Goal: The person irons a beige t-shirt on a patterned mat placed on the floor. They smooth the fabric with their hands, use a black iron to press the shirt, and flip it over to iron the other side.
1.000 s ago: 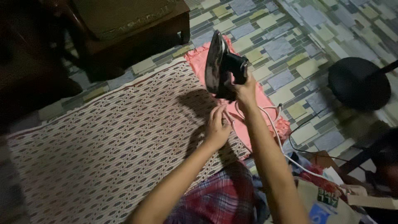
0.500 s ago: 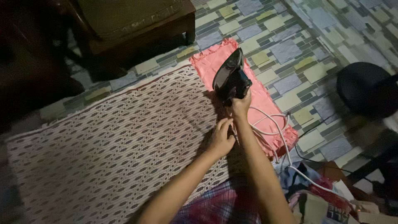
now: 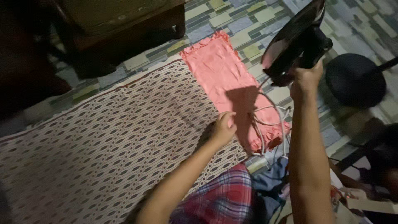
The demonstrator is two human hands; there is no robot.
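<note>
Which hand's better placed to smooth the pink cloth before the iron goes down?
Left. The left hand already rests at the pink cloth's edge, free. The right hand is raised off to the side, gripping the black iron, white cord trailing.

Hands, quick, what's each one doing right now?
Left hand: loosely curled, holding nothing, resting at the edge of the pink ruffled cloth.
Right hand: closed on the raised black clothes iron.
</note>
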